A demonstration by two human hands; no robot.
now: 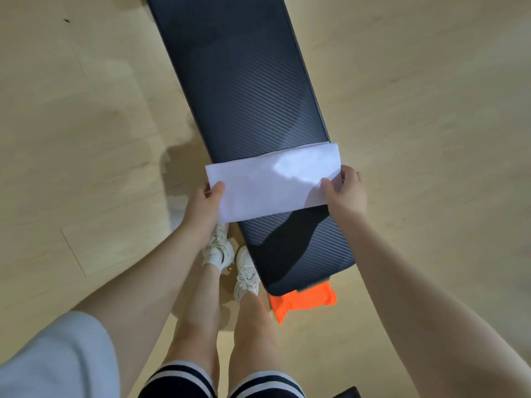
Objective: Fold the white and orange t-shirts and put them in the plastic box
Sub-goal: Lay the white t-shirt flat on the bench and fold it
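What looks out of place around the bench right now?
The orange t-shirt lies crumpled on the floor, partly tucked under the near end of the black bench, not on it like the folded white t-shirt.

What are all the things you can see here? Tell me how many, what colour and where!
white t-shirt: one, white, folded into a strip, lying across the bench and sticking out over both sides
orange t-shirt: one, bright orange, on the floor, peeking out from under the near end of the bench
bench: one, black with a ribbed pattern, long, running away across the floor
floor: one, light wood
dark object: one, black, at the bottom edge, too cut off to tell
shoes: two, white, beside the bench
left hand: one, pinches the shirt's left end
right hand: one, pinches the shirt's right end
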